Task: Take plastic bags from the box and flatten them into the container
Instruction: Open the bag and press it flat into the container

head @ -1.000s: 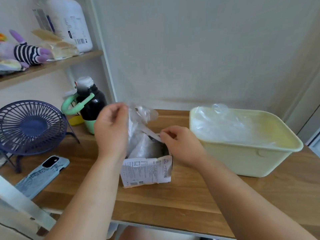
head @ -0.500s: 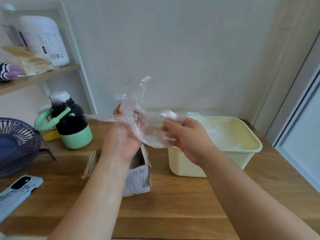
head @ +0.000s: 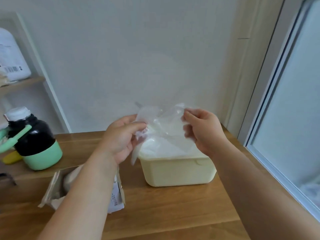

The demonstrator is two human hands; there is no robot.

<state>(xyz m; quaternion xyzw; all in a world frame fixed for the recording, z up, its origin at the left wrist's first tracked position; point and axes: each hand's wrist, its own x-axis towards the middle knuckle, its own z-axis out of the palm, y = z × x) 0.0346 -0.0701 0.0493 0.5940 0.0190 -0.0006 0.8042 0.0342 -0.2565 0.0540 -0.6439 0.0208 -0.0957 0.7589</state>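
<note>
Plastic bag (head: pixel 164 125) held seemingly over container (head: pixel 178 172) on wooden table (head: pixel 173 210) by wall (head: pixel 138 58).

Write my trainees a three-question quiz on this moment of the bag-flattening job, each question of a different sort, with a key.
1. True or false: the right hand alone holds the plastic bag.
2. The bag is: A) raised above the container, B) pushed down inside it, C) tucked underneath it.
3. Fill the gap: the bottle behind the box has a ___ base.

Key: 1 false, the left hand pinches it too; 2 A; 3 green.
</note>
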